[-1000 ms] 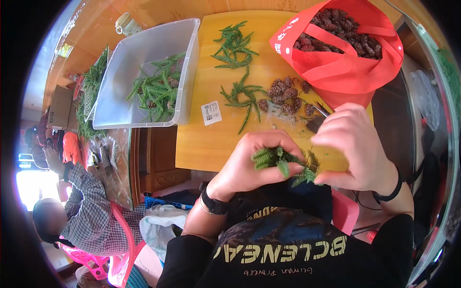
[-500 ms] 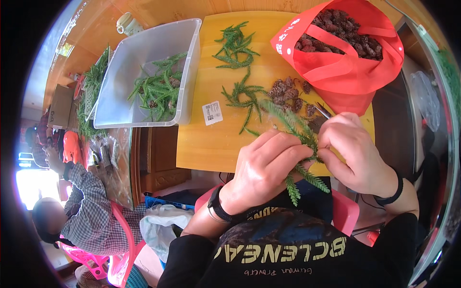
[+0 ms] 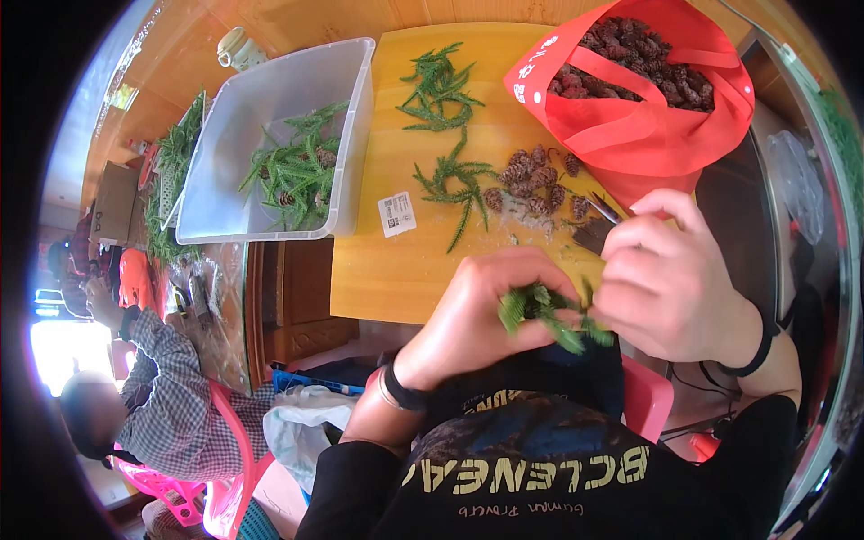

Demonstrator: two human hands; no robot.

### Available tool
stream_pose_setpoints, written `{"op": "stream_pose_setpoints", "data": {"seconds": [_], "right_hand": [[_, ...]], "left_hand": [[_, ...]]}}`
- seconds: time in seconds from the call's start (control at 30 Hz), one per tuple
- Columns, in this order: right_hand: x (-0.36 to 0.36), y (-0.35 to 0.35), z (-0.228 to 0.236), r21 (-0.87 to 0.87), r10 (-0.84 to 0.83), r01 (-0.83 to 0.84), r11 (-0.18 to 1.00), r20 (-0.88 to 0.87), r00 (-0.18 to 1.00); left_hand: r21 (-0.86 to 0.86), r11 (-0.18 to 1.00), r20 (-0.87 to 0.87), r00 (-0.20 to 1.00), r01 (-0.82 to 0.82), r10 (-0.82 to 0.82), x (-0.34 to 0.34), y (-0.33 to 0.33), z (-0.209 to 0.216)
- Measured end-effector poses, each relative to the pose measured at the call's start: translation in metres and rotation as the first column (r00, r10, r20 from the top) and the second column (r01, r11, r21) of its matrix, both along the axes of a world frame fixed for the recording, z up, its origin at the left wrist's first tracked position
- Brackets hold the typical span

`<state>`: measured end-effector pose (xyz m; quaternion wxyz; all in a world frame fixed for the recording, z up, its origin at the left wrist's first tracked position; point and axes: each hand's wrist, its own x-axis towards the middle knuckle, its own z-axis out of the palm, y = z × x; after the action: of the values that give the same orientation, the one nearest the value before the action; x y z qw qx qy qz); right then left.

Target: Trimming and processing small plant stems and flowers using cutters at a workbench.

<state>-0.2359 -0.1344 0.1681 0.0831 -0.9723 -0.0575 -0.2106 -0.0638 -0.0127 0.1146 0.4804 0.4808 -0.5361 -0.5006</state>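
I hold green sprigs (image 3: 567, 335) by the near edge of the smooth yellow desk (image 3: 432, 288), their soft needles fanning into feathery tips. The fingers of my left hand (image 3: 481, 301) are clamped on them; those of my right hand (image 3: 666, 279) curl at the other end, too blurred for me to tell whether they pinch. Counted from the sprigs, a white label (image 3: 397, 214) with small dark print and a square code lies flat at ten o'clock. At eleven, needled sprays (image 3: 471, 168) form rough rings. Scaly brown cones (image 3: 540, 176) cluster at twelve. At one, a red fabric bag (image 3: 688, 139) with white characters holds darker cones (image 3: 621, 56). Farther out at ten stands a translucent plastic tub (image 3: 358, 135) of greenery (image 3: 301, 175). At six, pale block lettering runs upside down across my black shirt (image 3: 531, 513).
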Motion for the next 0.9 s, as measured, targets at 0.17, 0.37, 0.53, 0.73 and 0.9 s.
{"op": "stream_pose_setpoints", "data": {"seconds": [0.17, 0.37, 0.53, 0.73, 0.9], "right_hand": [[-0.006, -0.003, -0.008, 0.318, -0.142, 0.235, 0.919, -0.291, 0.946], [-0.001, 0.0, -0.001, -0.08, -0.033, 0.038, 0.996, 0.058, 0.998], [-0.004, -0.001, 0.003, -0.07, 0.022, -0.023, 0.997, -0.018, 1.0], [-0.005, -0.003, -0.004, 0.395, -0.147, 0.252, 0.883, -0.277, 0.95], [-0.002, -0.002, 0.007, -0.083, -0.056, 0.055, 0.995, -0.008, 0.998]], "left_hand": [[-0.555, 0.822, 0.434, 0.798, -0.129, 0.419, -0.011, -0.002, -0.002], [0.143, 0.988, -0.193, 0.981, 0.051, -0.023, 0.006, 0.0, -0.002], [0.135, 0.989, -0.155, 0.987, 0.061, -0.04, 0.003, 0.001, -0.002], [-0.669, 0.736, 0.501, 0.667, -0.106, 0.552, -0.015, 0.002, 0.002], [-0.126, 0.986, 0.119, 0.985, -0.108, 0.123, -0.002, 0.003, 0.001]]}}
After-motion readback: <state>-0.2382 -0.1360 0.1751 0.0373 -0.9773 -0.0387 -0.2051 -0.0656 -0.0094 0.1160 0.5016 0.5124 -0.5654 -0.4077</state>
